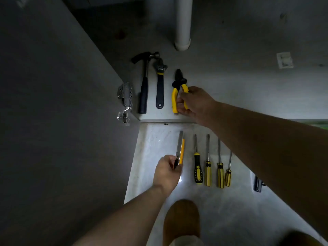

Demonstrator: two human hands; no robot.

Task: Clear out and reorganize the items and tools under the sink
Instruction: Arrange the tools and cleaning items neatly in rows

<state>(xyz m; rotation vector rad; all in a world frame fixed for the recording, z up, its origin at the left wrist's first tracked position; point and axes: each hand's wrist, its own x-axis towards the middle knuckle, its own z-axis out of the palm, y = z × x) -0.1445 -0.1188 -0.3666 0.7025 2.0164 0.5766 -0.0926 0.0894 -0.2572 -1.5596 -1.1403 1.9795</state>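
On the cabinet floor [230, 82] under the sink lie a hammer [144, 89], an adjustable wrench [160, 86] and yellow-handled pliers [177, 86], side by side. My right hand [195, 103] grips the pliers' handles, their jaws pointing toward the back. My left hand [166, 172] holds the rear end of a yellow and silver utility knife [180, 150] above the pale floor [156, 142] in front of the cabinet. Several yellow-and-black screwdrivers [209, 167] lie in a row right of the knife.
An open grey cabinet door [53, 103] with metal hinges [125, 100] stands at the left. A white drain pipe [182, 23] comes down at the cabinet's back. A dark tool [257, 184] lies at the right on the floor. A brown slipper [181, 221] shows below.
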